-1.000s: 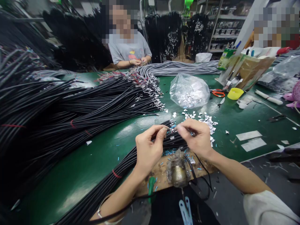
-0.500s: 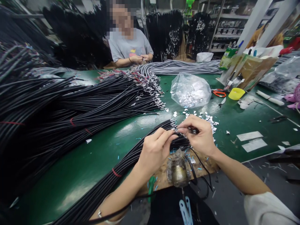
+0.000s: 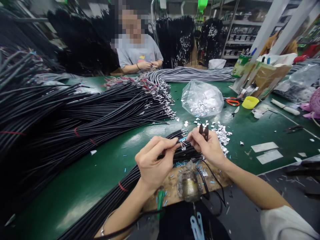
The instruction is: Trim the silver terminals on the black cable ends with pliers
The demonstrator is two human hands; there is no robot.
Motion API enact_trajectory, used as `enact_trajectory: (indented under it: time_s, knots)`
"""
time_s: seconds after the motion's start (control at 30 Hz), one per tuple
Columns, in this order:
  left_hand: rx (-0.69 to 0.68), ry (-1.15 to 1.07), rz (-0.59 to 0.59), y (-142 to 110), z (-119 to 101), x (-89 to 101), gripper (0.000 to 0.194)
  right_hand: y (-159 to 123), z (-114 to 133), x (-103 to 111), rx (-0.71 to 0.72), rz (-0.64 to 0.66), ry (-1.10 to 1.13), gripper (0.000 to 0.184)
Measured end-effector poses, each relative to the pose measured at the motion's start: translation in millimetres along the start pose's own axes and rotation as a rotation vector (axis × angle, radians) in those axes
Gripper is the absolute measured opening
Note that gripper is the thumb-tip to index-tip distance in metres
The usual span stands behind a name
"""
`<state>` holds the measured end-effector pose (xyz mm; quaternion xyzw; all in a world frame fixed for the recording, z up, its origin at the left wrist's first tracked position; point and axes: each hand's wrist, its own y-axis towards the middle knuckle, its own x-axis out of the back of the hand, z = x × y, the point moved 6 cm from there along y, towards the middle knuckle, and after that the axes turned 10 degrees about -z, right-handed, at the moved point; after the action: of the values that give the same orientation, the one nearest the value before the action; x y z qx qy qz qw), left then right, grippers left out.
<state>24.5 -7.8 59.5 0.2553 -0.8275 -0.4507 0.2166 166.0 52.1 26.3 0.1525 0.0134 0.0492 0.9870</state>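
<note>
My left hand (image 3: 153, 161) is closed, pinching the end of a black cable (image 3: 167, 153) from the bundle of black cables (image 3: 117, 195) that runs toward me across the green table (image 3: 105, 160). My right hand (image 3: 208, 146) is closed too. It grips a small dark cutter (image 3: 203, 130), whose tips stick up above the fingers, and its fingertips pinch the thin wires (image 3: 183, 142) at the same cable end. Small silver terminals (image 3: 221, 133) lie scattered just beyond the right hand.
A clear bag of terminals (image 3: 202, 98) sits behind the hands. A big heap of black cables (image 3: 62, 113) fills the left. A foil-wrapped pot (image 3: 188, 181) stands on a wooden board at the near edge. A person in grey (image 3: 138, 53) works opposite. Scissors (image 3: 232, 101) and a yellow cup (image 3: 250, 102) lie right.
My left hand has drawn back toward me and to the left along the cable. The right hand has turned so the cutter's tips now point up above the fingers.
</note>
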Motion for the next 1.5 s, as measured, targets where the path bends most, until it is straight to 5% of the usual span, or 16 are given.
enact_trajectory:
  time_s: [0.23, 0.43, 0.53, 0.67, 1.1, 1.5]
  knots:
    - [-0.118, 0.087, 0.003, -6.2, -6.6, -2.1, 0.02, -16.9, 33.7, -1.9, 0.508, -0.062, -0.365, 0.019]
    - [-0.096, 0.167, 0.016, -7.0, -9.5, -1.4, 0.015, -28.8, 33.7, -5.5, 0.734, -0.049, -0.483, 0.013]
    - [-0.067, 0.16, -0.009, -5.4, -8.1, 0.8, 0.015, -22.6, 29.8, -2.9, 0.604, 0.012, -0.375, 0.005]
    - [-0.079, 0.132, -0.116, -1.4, -8.9, 8.0, 0.018, -12.0, 26.4, 3.6, 0.363, -0.003, -0.276, 0.026]
    - [-0.174, 0.127, -0.125, -1.1, -16.1, 9.8, 0.024, -10.9, 24.7, -6.2, 0.341, 0.089, -0.222, 0.02]
    - [-0.319, 0.259, -0.096, -2.3, -23.9, 5.6, 0.019, -13.0, 27.2, -1.4, 0.357, -0.008, -0.277, 0.017]
